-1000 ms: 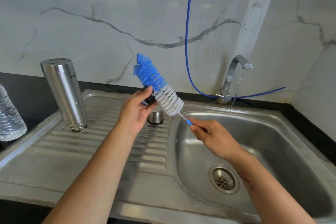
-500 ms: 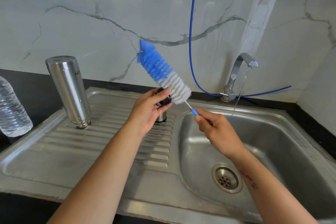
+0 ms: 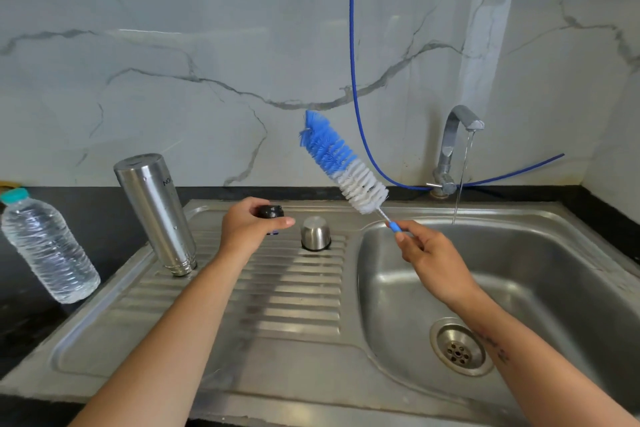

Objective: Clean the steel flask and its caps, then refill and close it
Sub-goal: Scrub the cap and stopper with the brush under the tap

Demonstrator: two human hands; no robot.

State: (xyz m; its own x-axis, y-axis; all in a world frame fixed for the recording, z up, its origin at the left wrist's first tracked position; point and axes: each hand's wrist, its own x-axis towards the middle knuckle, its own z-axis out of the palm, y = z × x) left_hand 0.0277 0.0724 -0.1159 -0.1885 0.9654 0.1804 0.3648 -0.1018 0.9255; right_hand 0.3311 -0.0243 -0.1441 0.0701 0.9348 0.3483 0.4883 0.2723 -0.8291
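Nearest the camera, two bare forearms reach up from the bottom edge of the frame over a stainless steel sink unit point(image 3: 294, 367). Its ribbed draining board fills the lower left and centre, and its basin sits at the lower right, with a round perforated metal drain point(image 3: 460, 347) in the basin floor.

The left hand point(image 3: 247, 227), at centre frame above the draining board, grips a small black inner cap point(image 3: 271, 212) with fingers and thumb curled around it; the cap is held clear of the board. Just to its right a small steel outer cap point(image 3: 315, 233), shaped like a cup, stands mouth-down on the ribs, apart from the hand.

The right hand point(image 3: 431, 258), over the left rim of the basin, pinches the thin blue handle end of a long bottle brush point(image 3: 343, 163) between thumb and fingers. The brush slants up and to the left, its white bristles nearer the hand and its blue bristles at the tip, which shows against the wall.

At centre left the tall steel flask point(image 3: 154, 213) stands upside down on the draining board, leaning a little in this wide view. Left of it, on the black bench point(image 3: 104, 218), stands a clear plastic water bottle with a teal cap point(image 3: 45, 246), filled with water.

Farther back, at the right, a curved chrome tap point(image 3: 453, 146) runs a thin stream of water into the basin. A blue hose point(image 3: 356, 80) hangs down the white marble-patterned wall point(image 3: 173, 62) and curves off to the right behind the tap.
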